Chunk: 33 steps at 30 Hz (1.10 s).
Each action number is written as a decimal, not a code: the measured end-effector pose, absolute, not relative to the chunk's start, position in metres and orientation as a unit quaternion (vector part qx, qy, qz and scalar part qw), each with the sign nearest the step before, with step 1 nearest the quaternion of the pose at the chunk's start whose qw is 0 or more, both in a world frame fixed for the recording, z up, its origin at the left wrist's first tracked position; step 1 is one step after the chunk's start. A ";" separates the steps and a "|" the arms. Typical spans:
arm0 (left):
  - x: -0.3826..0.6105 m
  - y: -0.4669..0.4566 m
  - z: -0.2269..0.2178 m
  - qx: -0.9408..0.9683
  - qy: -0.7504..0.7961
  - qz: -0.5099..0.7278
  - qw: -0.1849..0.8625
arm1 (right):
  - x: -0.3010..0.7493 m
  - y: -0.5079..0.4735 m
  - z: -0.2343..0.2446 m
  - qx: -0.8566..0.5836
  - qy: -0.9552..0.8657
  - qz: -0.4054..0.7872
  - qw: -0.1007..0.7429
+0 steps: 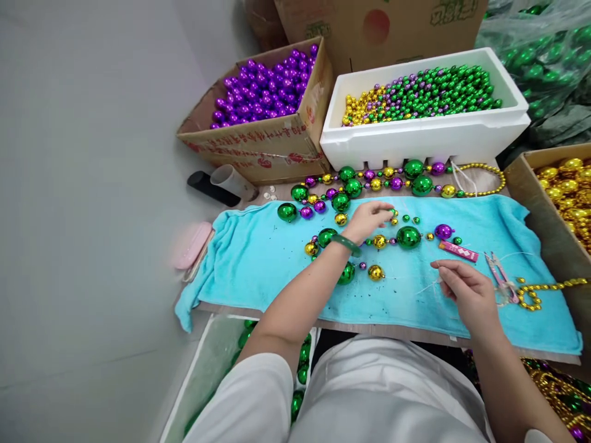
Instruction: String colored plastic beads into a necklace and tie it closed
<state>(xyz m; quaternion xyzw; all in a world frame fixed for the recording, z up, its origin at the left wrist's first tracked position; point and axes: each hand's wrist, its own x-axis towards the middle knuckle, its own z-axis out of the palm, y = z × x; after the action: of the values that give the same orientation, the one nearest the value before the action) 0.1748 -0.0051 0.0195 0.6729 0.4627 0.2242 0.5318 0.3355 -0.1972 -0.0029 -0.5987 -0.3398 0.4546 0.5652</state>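
My left hand (pixel 369 220), a green bangle (pixel 346 245) on its wrist, reaches over the blue towel (pixel 272 264). Its fingertips close on a small green bead (pixel 394 211), beside small gold beads. My right hand (pixel 466 289) pinches a thin white string (pixel 429 287) between thumb and fingertips. Between the hands a bent row of beads includes a large green ball (pixel 409 237), a gold ball (pixel 375 272) and a purple ball (pixel 444 232). My left wrist and forearm hide part of that row.
Behind the towel lies a finished-looking bead strand (pixel 422 185). A carton of purple balls (pixel 258 138) and a white foam box (pixel 425 135) of small beads stand at the back. Pink-handled scissors (pixel 501 277), a pink packet (pixel 458 251) and a gold bead chain (pixel 554 286) lie right.
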 end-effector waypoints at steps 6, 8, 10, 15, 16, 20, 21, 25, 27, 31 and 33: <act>0.147 -0.019 0.050 0.345 0.342 0.344 0.804 | 0.321 -0.196 -0.002 -0.601 -0.360 0.457 0.548; 0.144 -0.023 0.053 0.327 0.338 0.354 0.808 | 0.318 -0.196 0.001 -0.600 -0.370 0.457 0.543; 0.143 -0.026 0.053 0.321 0.335 0.364 0.807 | 0.316 -0.196 0.002 -0.597 -0.380 0.456 0.539; 0.143 -0.028 0.050 0.308 0.344 0.384 0.800 | 0.315 -0.198 0.001 -0.592 -0.386 0.466 0.532; 0.142 -0.028 0.049 0.306 0.346 0.385 0.799 | 0.315 -0.198 0.000 -0.591 -0.385 0.468 0.532; 0.141 -0.028 0.048 0.312 0.350 0.386 0.794 | 0.314 -0.199 -0.003 -0.589 -0.382 0.471 0.534; 0.141 -0.028 0.047 0.317 0.351 0.386 0.792 | 0.314 -0.199 -0.003 -0.589 -0.383 0.471 0.534; 0.144 -0.033 0.043 0.379 0.359 0.409 0.748 | 0.313 -0.198 -0.004 -0.593 -0.387 0.468 0.528; 0.145 -0.038 0.043 0.448 0.360 0.425 0.699 | 0.312 -0.197 -0.004 -0.595 -0.389 0.465 0.528; 0.134 -0.035 0.043 0.620 0.370 0.404 0.562 | 0.310 -0.194 -0.006 -0.597 -0.390 0.444 0.543; 0.116 -0.020 0.041 0.697 0.447 0.385 0.409 | 0.311 -0.194 -0.007 -0.602 -0.392 0.431 0.546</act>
<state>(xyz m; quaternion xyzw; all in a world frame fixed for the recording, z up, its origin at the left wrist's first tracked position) 0.1156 -0.0201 0.0412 0.6965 0.4471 0.3845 0.4088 0.3114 -0.1940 -0.0069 -0.6016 -0.3924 0.4311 0.5460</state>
